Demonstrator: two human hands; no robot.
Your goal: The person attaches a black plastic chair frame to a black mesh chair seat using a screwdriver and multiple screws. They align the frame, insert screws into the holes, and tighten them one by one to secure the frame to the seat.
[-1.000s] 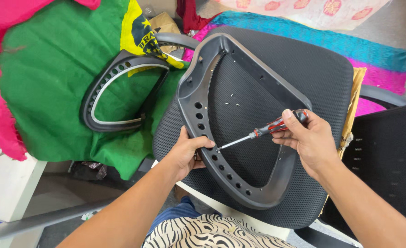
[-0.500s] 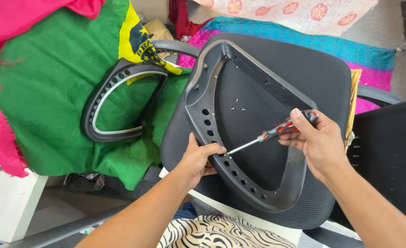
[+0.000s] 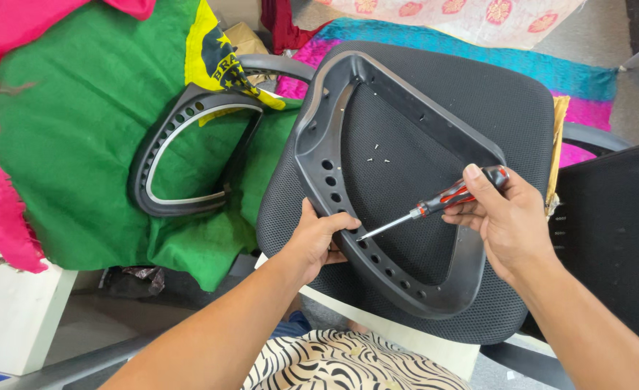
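A black plastic chair armrest frame [image 3: 377, 94] with a row of holes lies on a black mesh chair seat [image 3: 507, 108]. My left hand [image 3: 318, 242] grips the frame's lower left edge, thumb over the rim. My right hand [image 3: 503, 220] holds a screwdriver [image 3: 435, 204] with a red and black handle; its metal tip points at the frame's holed edge right beside my left fingers. A few small screws [image 3: 378, 154] lie loose on the mesh inside the frame.
A second black armrest frame [image 3: 162, 173] rests on green cloth [image 3: 74, 144] to the left, beside pink fabric [image 3: 1, 180]. A dark chair back [image 3: 615, 245] stands at the right. A zebra-patterned cloth [image 3: 348, 365] is below, and a white box [image 3: 9, 318] sits at lower left.
The view has shifted slightly. My right hand has brought the screwdriver tip closer to the frame's holed edge by my left fingers; my left hand keeps its grip.
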